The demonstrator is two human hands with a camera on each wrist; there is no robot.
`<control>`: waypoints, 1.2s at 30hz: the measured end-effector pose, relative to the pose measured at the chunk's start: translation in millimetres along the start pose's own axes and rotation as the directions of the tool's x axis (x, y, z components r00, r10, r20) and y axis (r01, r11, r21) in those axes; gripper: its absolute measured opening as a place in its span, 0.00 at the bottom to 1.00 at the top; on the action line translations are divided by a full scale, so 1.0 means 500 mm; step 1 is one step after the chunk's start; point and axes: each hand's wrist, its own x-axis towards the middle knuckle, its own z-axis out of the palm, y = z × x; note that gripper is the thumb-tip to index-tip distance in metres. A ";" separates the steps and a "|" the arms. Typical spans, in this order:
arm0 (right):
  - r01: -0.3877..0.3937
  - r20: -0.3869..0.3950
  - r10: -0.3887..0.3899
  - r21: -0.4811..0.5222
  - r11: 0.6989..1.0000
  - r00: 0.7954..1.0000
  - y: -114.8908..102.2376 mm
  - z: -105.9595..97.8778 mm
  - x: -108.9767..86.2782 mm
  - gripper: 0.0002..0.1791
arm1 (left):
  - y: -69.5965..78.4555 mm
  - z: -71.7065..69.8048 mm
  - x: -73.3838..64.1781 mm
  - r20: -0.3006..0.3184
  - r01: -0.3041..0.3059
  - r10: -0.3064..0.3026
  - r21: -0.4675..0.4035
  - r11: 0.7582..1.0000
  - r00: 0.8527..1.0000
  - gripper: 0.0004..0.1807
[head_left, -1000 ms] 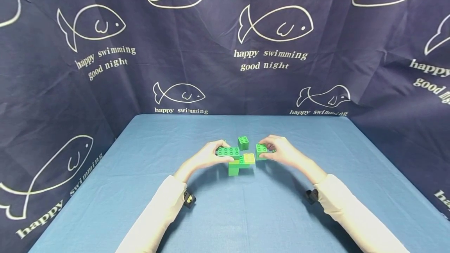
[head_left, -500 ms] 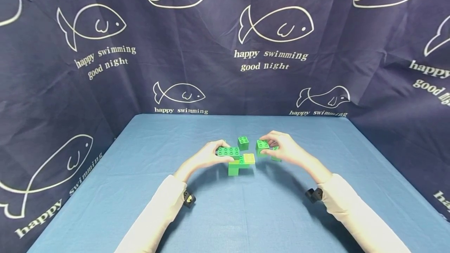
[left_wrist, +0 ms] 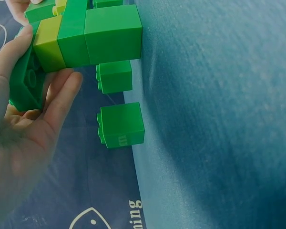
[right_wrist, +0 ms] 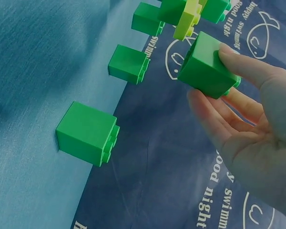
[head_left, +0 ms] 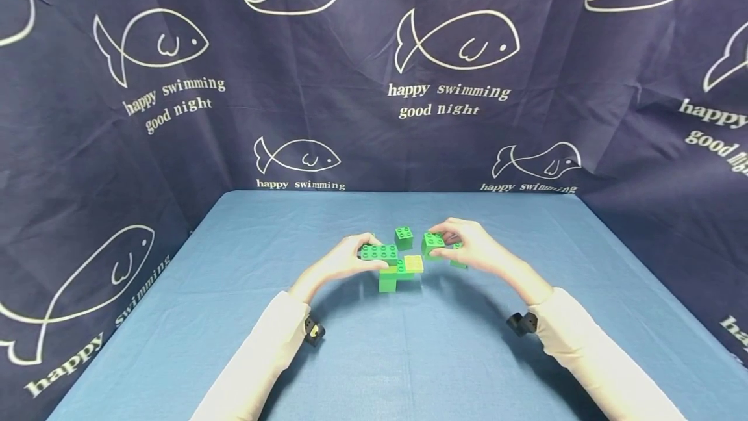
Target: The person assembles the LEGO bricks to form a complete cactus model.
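Note:
My left hand (head_left: 345, 258) grips a long green toy brick (head_left: 378, 253) at the top of a built-up block structure. Under that brick sit a yellow brick (left_wrist: 49, 44), a green layer and a green block (head_left: 387, 283) at the bottom. A yellow piece (head_left: 413, 264) tops the structure's right end. Right of it, my right hand (head_left: 476, 249) pinches a square green brick (right_wrist: 205, 64) between thumb and fingers, held above the table with its studs up in the head view. A gap shows between this brick and the yellow piece.
On the blue tabletop (head_left: 374, 356), one loose green brick (head_left: 403, 239) stands behind the structure and another (head_left: 458, 258) lies below my right hand. The left wrist view shows a further green brick (left_wrist: 121, 124) near my left hand. A dark fish-print curtain (head_left: 374, 135) surrounds the table.
My right hand has lifted the square green brick upward, then shifted it slightly left toward the structure, uncovering the loose brick below. My left hand and the structure stay in place.

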 end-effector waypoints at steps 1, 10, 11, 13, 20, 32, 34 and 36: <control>-0.002 0.002 0.002 0.002 1.000 1.000 -0.001 0.001 0.000 0.21 | 0.000 0.000 -0.001 -0.001 0.002 -0.002 0.001 1.000 1.000 0.16; 0.004 0.016 -0.004 0.014 1.000 1.000 -0.008 0.008 0.000 0.21 | 0.001 0.002 -0.004 -0.003 0.002 -0.002 0.010 1.000 1.000 0.16; 0.007 0.016 -0.007 0.018 1.000 1.000 -0.009 0.009 0.000 0.21 | 0.000 0.002 -0.003 -0.003 0.005 -0.005 0.012 1.000 1.000 0.16; 0.014 0.020 -0.014 0.022 1.000 1.000 -0.010 0.010 0.001 0.21 | 0.001 0.002 -0.003 -0.003 0.009 -0.009 0.013 1.000 1.000 0.16; 0.020 0.032 -0.021 0.022 1.000 0.999 -0.017 0.013 0.002 0.20 | 0.001 0.002 -0.002 0.006 0.013 -0.013 0.000 1.000 1.000 0.17; 0.024 0.055 -0.025 0.024 0.999 0.998 -0.014 0.013 0.006 0.19 | 0.000 0.000 -0.001 -0.001 0.005 -0.005 -0.003 1.000 1.000 0.16; 0.029 0.058 -0.030 0.020 0.999 0.998 -0.014 0.014 0.007 0.19 | 0.000 0.000 -0.001 -0.002 0.003 -0.003 -0.001 1.000 1.000 0.16; 0.037 0.060 -0.038 0.017 0.999 0.997 -0.014 0.014 0.007 0.19 | -0.001 0.000 -0.001 -0.003 0.002 -0.002 0.001 1.000 1.000 0.16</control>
